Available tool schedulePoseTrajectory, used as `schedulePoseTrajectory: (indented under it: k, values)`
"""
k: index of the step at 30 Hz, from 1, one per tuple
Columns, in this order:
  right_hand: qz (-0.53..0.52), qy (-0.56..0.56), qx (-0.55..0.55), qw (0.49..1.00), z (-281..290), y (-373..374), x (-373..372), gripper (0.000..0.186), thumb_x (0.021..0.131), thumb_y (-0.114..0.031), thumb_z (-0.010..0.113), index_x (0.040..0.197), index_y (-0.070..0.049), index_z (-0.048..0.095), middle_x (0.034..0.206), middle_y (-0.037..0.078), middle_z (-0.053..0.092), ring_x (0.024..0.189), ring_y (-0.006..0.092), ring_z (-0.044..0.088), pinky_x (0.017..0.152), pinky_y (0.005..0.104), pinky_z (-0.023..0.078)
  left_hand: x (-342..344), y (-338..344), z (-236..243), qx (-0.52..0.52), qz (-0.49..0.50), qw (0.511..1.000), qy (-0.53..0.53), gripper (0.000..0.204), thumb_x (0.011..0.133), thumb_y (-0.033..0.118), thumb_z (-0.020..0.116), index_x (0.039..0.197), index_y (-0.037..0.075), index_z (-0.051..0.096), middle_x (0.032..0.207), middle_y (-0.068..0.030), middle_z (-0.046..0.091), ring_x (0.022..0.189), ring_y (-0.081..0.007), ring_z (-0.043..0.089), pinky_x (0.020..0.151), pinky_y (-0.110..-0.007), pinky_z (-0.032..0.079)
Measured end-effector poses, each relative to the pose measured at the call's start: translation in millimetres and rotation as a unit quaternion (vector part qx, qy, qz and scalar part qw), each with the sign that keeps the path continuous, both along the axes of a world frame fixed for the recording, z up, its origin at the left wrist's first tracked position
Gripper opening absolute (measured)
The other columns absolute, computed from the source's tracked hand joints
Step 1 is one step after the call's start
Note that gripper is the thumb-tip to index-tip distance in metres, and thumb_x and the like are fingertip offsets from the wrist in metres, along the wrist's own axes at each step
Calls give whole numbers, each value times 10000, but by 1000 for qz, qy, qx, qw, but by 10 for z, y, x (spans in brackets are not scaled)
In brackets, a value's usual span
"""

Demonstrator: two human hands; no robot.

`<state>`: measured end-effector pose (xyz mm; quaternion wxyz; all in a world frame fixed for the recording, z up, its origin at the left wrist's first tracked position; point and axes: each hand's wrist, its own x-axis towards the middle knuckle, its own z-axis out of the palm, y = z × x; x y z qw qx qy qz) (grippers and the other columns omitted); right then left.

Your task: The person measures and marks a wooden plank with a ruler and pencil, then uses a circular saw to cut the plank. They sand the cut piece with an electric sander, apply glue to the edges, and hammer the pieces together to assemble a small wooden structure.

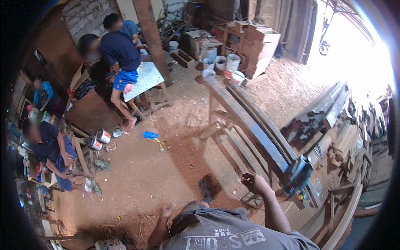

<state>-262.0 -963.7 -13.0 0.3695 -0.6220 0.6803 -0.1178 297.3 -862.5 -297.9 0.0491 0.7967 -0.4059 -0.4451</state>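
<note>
My right hand [254, 183] is raised just left of a long wooden bench [254, 133] with a blue-stained beam, its fingers loosely bent and apart, holding nothing visible. A dark metal tool [301, 171] is fixed or resting at the bench's near end, to the right of that hand. My left hand [166, 212] hangs low beside my body over the dusty floor [141, 179], blurred, so its finger shape is unclear. A thin cable [143, 221] lies on the floor near it.
Two people [121, 62] are at a white perforated board [143, 79]. Another person [56, 154] sits at left, near paint cans [103, 136], and one [43, 93] behind. Buckets [232, 63] and stacked wooden boxes [260, 48] stand at the back; timber piles [335, 133] line the right.
</note>
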Motion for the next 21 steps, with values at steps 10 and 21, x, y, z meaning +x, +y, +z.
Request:
schedulePoseTrajectory:
  k: [10, 21]
  values:
    - [5, -6, -58, 998, 366, -2581, 242, 437, 1006, -343, 719, 1324, -44, 710, 1191, 230, 762, 1091, 397, 743, 932, 456, 590, -557, -3399, 879, -135, -29, 984, 112, 294, 937, 275, 826, 863, 9, 724, 769, -44, 727, 702, -135, 632, 669, -355, 519]
    - [-146, -87, -201, 965, -190, -5891, 28, 302, 1005, -291, 720, 1187, -57, 775, 1103, 211, 779, 1008, 373, 763, 885, 429, 592, 503, -5914, -12, -100, -53, 992, 50, 289, 950, 297, 755, 934, 13, 808, 841, -125, 782, 788, -189, 724, 757, -406, 573]
